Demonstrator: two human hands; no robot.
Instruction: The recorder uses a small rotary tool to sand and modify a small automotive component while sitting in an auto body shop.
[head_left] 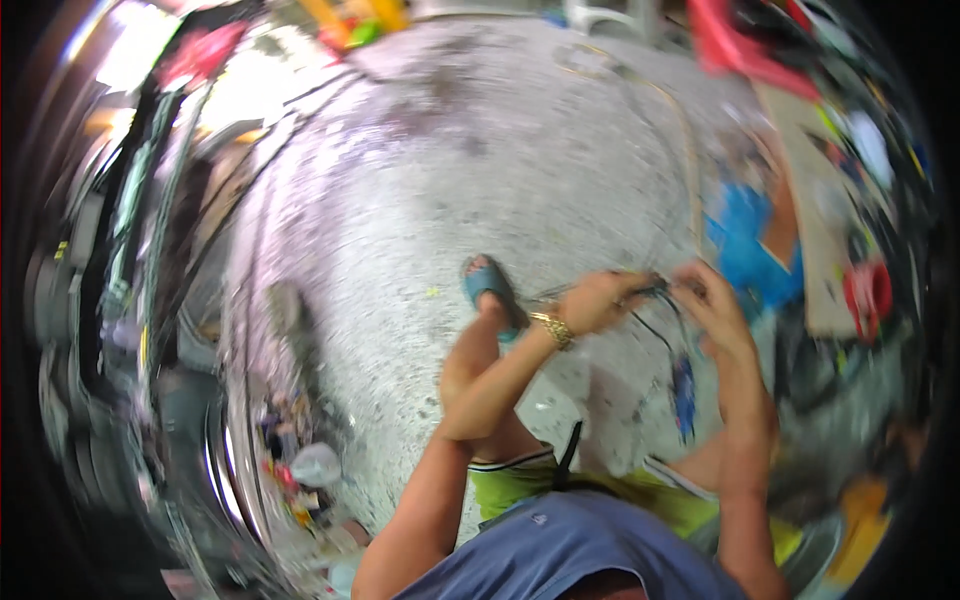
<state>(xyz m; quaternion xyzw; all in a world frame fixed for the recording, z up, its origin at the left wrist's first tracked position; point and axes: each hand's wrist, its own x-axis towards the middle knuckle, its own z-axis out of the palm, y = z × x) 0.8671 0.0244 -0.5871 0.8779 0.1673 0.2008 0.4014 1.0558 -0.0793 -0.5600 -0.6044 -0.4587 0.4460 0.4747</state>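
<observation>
In front of my right knee, both hands meet at a thin dark cable (655,333). My left hand (600,302), with a gold-coloured watch (553,330) on its wrist, is closed round the cable near its upper end. Close beside it, my right hand (712,303) pinches the cable with bent fingers. Below the right hand hangs a slim blue and dark piece (683,395), too blurred to name. Thin strands stick out to the left of my left hand. The exact join between the hands is smeared.
A wooden board (825,230) runs along the right, with a red ring-shaped thing (868,297) near its end. Blue cloth (750,245) lies beside it. A tan hose (690,130) crosses the floor. Dark metal framework (130,250) and clutter with a whitish round container (316,465) line the left.
</observation>
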